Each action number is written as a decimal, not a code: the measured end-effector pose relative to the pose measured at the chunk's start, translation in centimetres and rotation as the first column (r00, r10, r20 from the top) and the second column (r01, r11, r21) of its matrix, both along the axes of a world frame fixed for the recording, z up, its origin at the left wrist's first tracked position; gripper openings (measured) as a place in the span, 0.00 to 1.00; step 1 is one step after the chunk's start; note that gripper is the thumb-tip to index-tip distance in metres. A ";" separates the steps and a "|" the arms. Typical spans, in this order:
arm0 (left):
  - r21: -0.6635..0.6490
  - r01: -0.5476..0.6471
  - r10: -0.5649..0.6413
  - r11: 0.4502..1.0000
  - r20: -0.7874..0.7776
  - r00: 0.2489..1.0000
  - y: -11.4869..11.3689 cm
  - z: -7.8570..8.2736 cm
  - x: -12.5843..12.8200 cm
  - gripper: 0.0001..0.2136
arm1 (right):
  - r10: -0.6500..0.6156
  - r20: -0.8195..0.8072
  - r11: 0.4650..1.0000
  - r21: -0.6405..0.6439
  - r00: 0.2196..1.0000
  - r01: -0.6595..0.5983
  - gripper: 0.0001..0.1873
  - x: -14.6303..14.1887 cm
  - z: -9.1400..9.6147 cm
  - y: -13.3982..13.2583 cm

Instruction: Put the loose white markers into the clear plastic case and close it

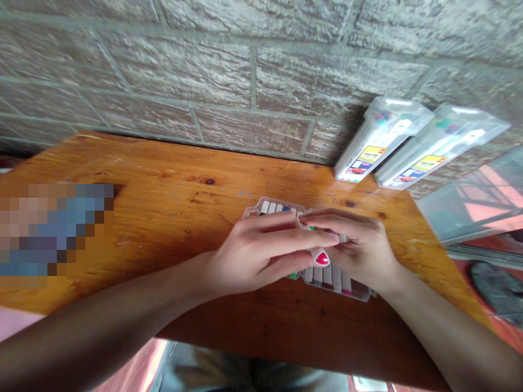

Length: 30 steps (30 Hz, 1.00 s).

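Note:
My left hand (261,247) is closed around a white marker (319,257) whose red end points toward me between the fingers. Close against it, my right hand (359,242) has its fingers curled in, and its fingertips are partly hidden behind the left ones. What the right fingers grip is out of sight. Beneath both hands lies an open clear plastic marker case (357,294), with white markers with coloured ends lined up in it. The hands cover the middle of the case.
Two clear cases of markers, a left one (382,139) and a right one (439,147), lean against the stone wall (220,71) at the table's (163,190) back right. A pixelated patch covers something at the left. A dark shoe (496,286) is on the floor at right.

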<state>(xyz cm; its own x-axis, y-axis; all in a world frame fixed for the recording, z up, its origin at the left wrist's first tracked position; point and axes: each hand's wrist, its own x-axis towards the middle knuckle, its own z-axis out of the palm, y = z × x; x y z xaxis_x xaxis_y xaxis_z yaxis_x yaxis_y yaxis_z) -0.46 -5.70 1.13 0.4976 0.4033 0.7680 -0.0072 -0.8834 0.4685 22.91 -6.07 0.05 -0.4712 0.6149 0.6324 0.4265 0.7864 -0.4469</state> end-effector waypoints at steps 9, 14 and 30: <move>0.007 -0.145 0.144 0.989 0.038 0.989 0.3 -0.9 -0.1 0.12 | 0.029 -0.003 0.997 -0.070 1.000 -0.029 0.12 -0.3 0.4 -0.2; 0.002 -0.136 0.136 0.991 0.044 0.990 0.8 -0.9 0.1 0.12 | 0.030 0.011 0.998 -0.049 0.999 -0.030 0.15 -0.4 0.5 -0.3; -0.454 -0.082 0.130 0.887 0.074 0.989 0.9 -0.6 0.5 0.06 | 0.007 -0.027 0.989 -0.149 1.000 -0.011 0.10 -0.5 0.2 -0.6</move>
<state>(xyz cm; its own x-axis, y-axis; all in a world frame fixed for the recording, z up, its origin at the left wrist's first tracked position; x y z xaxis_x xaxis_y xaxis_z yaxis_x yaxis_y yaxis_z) 0.05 -4.78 0.49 0.3635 0.7624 0.5353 0.0075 -0.5770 0.8167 22.44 -6.70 0.26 -0.4619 0.6987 0.5463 0.4061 0.7142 -0.5701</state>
